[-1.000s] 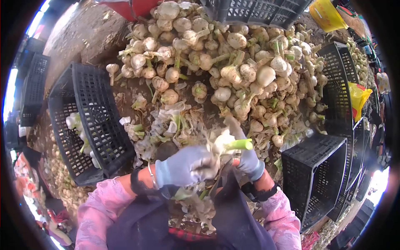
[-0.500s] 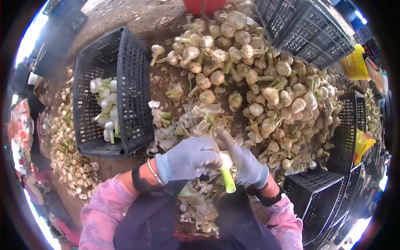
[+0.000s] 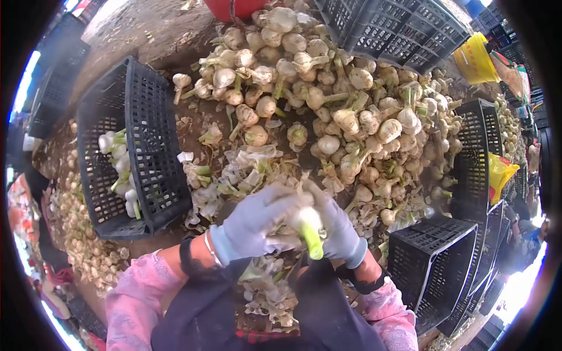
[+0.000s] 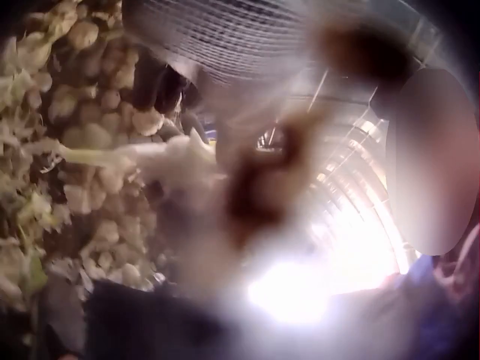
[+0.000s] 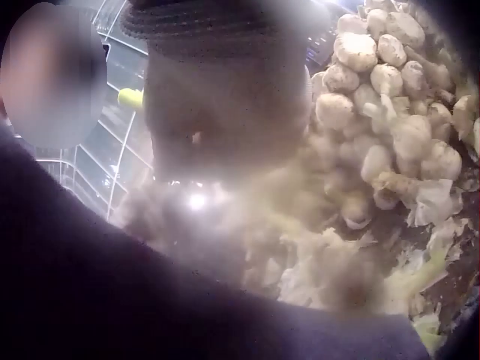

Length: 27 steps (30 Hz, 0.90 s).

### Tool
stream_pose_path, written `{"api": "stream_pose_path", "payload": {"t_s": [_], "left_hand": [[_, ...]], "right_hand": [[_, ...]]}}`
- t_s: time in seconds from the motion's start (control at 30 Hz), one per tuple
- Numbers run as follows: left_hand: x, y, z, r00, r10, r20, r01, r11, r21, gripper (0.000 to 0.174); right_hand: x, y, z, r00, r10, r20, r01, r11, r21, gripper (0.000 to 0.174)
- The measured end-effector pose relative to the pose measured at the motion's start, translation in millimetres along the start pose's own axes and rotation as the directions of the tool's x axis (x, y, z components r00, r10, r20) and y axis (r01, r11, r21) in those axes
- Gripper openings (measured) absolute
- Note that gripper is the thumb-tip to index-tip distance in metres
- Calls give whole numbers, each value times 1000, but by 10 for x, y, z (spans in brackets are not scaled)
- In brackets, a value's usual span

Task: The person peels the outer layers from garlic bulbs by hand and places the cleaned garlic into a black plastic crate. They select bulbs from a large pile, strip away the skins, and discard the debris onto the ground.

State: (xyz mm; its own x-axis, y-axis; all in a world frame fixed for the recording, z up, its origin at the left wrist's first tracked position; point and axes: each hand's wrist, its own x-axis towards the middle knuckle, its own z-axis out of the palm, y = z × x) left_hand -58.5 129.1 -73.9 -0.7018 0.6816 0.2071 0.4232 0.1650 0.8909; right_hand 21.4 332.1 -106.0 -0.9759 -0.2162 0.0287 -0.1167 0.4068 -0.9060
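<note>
Both hands wear pale grey gloves and meet over the lap. Between them is a white garlic bulb (image 3: 307,217) with a thick green stem (image 3: 314,244) that points down toward the body. My right hand (image 3: 341,229) holds the bulb from the right side, thumb and fingers round it. My left hand (image 3: 256,222) curls its fingers against the bulb's left and upper side, blurred by motion. In the left wrist view the pale bulb (image 4: 176,152) shows beside the blurred glove. The right wrist view shows the glove (image 5: 225,112) with the cut stem end (image 5: 130,97) beyond it; the fingertips are hidden.
A heap of unpeeled garlic (image 3: 374,123) spreads ahead and right. Loose skins (image 3: 246,169) lie in front of the hands. A black crate (image 3: 155,152) at left holds several clean bulbs. More black crates (image 3: 433,251) stand right and at the back (image 3: 398,35). Garlic (image 3: 88,245) lies far left.
The bulb has come nearer upright between the hands, its stem swinging from pointing right to pointing down toward the body. The left hand has shifted over its upper side. The head view has turned.
</note>
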Motion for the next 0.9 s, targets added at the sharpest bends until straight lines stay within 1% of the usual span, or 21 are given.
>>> {"api": "stream_pose_path", "payload": {"t_s": [0.03, 0.13, 0.17, 0.2, 0.27, 0.3, 0.37, 0.4, 0.43, 0.53, 0.57, 0.6, 0.63, 0.67, 0.7, 0.77, 0.8, 0.83, 0.87, 0.9], "left_hand": [[16, -84, -29, 976, 130, 176, -122, 991, -54, 32], [-62, -80, 59, 953, -13, 303, 30, 998, -51, 33], [-60, -132, 127, 948, 35, 316, 4, 992, -124, 30], [-72, -167, 136, 915, -3, 404, 53, 992, -115, 28], [-80, -188, 99, 815, -75, 575, 151, 985, -86, 23], [-70, -202, 73, 776, -51, 628, 113, 992, -58, 19], [20, -207, 9, 711, -133, 690, 3, 982, 187, 19], [51, -216, -22, 680, -183, 710, -62, 950, 305, 19], [37, -282, -30, 711, -197, 675, -143, 899, 414, 18], [161, -214, -113, 715, -232, 659, -261, 787, 560, 15], [254, -185, -152, 650, -440, 619, -247, 648, 720, 13], [271, -267, -231, 654, -539, 530, -133, 608, 783, 14], [152, -476, -314, 833, -352, 426, -155, 591, 792, 22], [188, -495, -358, 946, -131, 298, -173, 572, 802, 30], [183, -463, -316, 959, -86, 269, -139, 688, 713, 33], [157, -239, -134, 982, -22, 186, -73, 869, 489, 39], [117, -169, -45, 966, -82, 244, 0, 948, 318, 52], [133, -69, 24, 945, -137, 296, 69, 971, 231, 49], [146, 6, 72, 917, -185, 354, 142, 979, 143, 45], [131, 10, 103, 926, -201, 321, 178, 979, 100, 40]], "right_hand": [[-12, 17, 20, 999, -28, 24, 27, 998, 62, 101], [-48, 58, -72, 995, 94, -12, -93, 992, 84, 97], [-103, 75, -89, 984, 133, -121, -119, 986, 115, 97], [-139, 137, -98, 985, 127, -113, -105, 978, 181, 98], [-235, 262, -87, 987, 123, -102, -85, 946, 314, 99], [-274, 212, -82, 975, 212, -70, -154, 864, 479, 99], [-414, 242, -27, 960, 278, -28, -188, 718, 671, 99], [-459, 254, -6, 952, 305, -3, -198, 626, 754, 98], [-495, 250, 0, 965, 262, -2, -166, 617, 770, 98], [-516, 205, -29, 969, 245, 13, -185, 695, 695, 97], [-563, 264, -67, 979, 202, 15, -152, 679, 718, 96], [-585, 249, -77, 967, 255, 19, -171, 590, 789, 95], [-615, 212, -91, 951, 307, 27, -183, 494, 850, 95], [-645, 174, -102, 932, 360, 38, -188, 392, 900, 94], [-648, 136, -87, 906, 422, 4, -223, 470, 854, 93], [-585, 111, -98, 942, 331, -45, -210, 691, 691, 90], [-522, 117, -96, 960, 276, -57, -190, 783, 592, 88], [-462, 141, -117, 989, 93, -115, -47, 935, 350, 82], [-432, 127, -94, 987, 128, -96, -87, 932, 353, 80], [-405, 77, -74, 983, 166, -78, -128, 927, 353, 79]]}}
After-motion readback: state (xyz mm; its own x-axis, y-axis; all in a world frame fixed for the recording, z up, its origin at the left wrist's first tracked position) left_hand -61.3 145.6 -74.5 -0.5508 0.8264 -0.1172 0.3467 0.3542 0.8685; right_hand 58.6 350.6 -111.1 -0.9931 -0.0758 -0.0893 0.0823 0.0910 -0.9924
